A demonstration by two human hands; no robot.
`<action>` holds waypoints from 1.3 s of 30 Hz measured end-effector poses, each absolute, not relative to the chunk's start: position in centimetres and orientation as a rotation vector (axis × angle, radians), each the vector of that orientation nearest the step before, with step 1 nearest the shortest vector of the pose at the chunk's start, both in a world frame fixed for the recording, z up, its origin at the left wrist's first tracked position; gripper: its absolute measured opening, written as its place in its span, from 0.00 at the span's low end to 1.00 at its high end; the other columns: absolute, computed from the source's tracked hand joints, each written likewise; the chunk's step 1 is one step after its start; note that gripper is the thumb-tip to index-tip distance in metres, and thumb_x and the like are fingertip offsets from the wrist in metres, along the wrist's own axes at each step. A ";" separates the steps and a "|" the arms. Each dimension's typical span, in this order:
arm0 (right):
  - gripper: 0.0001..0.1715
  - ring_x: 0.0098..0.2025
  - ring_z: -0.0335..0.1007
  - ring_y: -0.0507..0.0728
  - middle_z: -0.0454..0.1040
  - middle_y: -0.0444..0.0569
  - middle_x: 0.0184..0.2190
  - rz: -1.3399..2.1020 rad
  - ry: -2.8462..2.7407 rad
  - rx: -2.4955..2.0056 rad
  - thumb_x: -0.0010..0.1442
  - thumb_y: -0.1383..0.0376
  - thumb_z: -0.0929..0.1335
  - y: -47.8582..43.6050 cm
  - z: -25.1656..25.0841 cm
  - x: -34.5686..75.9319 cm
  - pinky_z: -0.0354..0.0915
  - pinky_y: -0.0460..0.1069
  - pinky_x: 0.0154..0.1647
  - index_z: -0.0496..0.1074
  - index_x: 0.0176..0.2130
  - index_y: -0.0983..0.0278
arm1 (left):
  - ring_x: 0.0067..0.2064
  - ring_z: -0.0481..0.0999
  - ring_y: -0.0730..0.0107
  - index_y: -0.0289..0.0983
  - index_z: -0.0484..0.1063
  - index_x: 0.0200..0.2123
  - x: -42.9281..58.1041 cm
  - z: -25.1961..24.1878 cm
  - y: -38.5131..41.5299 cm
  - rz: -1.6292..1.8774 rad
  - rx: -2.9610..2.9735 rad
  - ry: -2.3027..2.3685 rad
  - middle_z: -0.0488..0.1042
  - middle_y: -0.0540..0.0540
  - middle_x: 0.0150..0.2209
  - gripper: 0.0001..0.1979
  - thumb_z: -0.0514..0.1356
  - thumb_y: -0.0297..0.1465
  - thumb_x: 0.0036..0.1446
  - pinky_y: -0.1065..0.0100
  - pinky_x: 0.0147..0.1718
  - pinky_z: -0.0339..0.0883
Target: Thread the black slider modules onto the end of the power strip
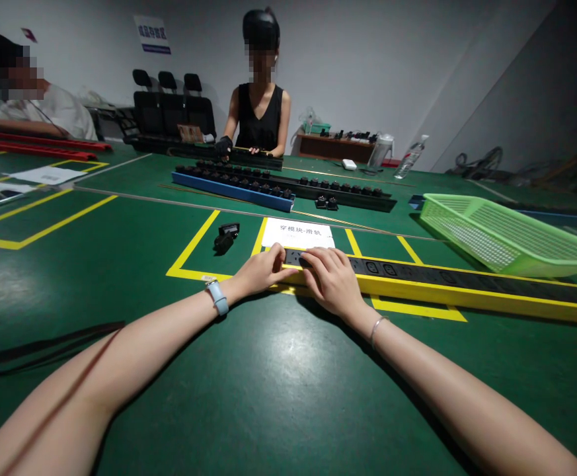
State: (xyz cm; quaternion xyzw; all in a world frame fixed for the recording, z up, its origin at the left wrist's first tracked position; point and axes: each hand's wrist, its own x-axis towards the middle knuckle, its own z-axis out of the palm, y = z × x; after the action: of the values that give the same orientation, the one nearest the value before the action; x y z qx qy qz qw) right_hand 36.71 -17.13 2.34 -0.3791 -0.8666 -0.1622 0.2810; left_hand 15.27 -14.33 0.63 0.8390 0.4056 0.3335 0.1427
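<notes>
A long yellow rail [466, 292] with black socket modules set in it lies across the green table from the middle to the right edge. My left hand [263, 270] grips the rail's left end, thumb and fingers closed around it. My right hand [332, 279] rests right beside it on top of the rail, fingertips pressing on the first black module [294, 256]. A white paper label [298, 234] lies just behind my hands. A small loose black part [226, 237] sits to the left of the label inside a yellow taped box.
A green plastic basket [506, 233] stands at the right. Farther back lie a blue rail [233, 186] and a black rail [338, 190] with modules. A person in black works across the table; another person leans at the far left. A water bottle [411, 157] stands behind.
</notes>
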 end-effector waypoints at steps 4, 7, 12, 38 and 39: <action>0.19 0.57 0.62 0.60 0.70 0.54 0.53 -0.394 -2.397 -0.848 0.65 0.64 0.60 -16.9 2.5 35.2 0.53 0.58 0.60 0.65 0.55 0.65 | 0.26 0.65 0.75 0.35 0.66 0.26 15.0 1.0 -14.1 0.805 2.479 1.201 0.68 0.52 0.23 0.17 0.57 0.42 0.60 0.72 0.26 0.53; 0.18 0.55 0.63 0.60 0.72 0.54 0.51 -0.354 -2.453 -0.795 0.65 0.63 0.60 -16.7 2.9 34.7 0.56 0.57 0.58 0.67 0.52 0.65 | 0.27 0.65 0.75 0.34 0.69 0.26 14.9 1.1 -14.0 0.809 2.479 1.173 0.70 0.51 0.24 0.11 0.59 0.34 0.58 0.73 0.27 0.53; 0.15 0.55 0.62 0.61 0.72 0.53 0.49 -0.339 -2.493 -0.778 0.66 0.62 0.60 -16.1 4.0 34.4 0.57 0.56 0.56 0.68 0.49 0.64 | 0.26 0.66 0.77 0.33 0.72 0.27 14.8 0.8 -13.7 0.809 2.397 1.113 0.71 0.52 0.24 0.09 0.60 0.32 0.56 0.74 0.27 0.55; 0.13 0.39 0.55 0.58 0.70 0.49 0.35 -0.526 -2.542 -0.962 0.68 0.61 0.58 -15.1 4.1 33.0 0.52 0.52 0.42 0.67 0.36 0.63 | 0.27 0.70 0.74 0.33 0.74 0.23 15.1 0.8 -13.8 0.746 2.455 1.091 0.76 0.47 0.25 0.11 0.57 0.29 0.55 0.73 0.29 0.58; 0.12 0.38 0.55 0.58 0.70 0.49 0.34 -0.522 -2.545 -0.960 0.68 0.62 0.59 -15.0 4.0 33.0 0.52 0.52 0.41 0.67 0.35 0.63 | 0.26 0.69 0.75 0.32 0.73 0.22 15.1 0.8 -13.8 0.739 2.458 1.088 0.76 0.47 0.24 0.12 0.57 0.29 0.56 0.73 0.28 0.57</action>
State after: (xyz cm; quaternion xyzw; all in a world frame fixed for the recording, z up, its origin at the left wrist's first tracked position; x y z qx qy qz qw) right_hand 32.99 -15.05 4.05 -0.3407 -0.9030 -0.1853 0.1849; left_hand 15.14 -13.81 0.79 0.8679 0.3842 0.2610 0.1761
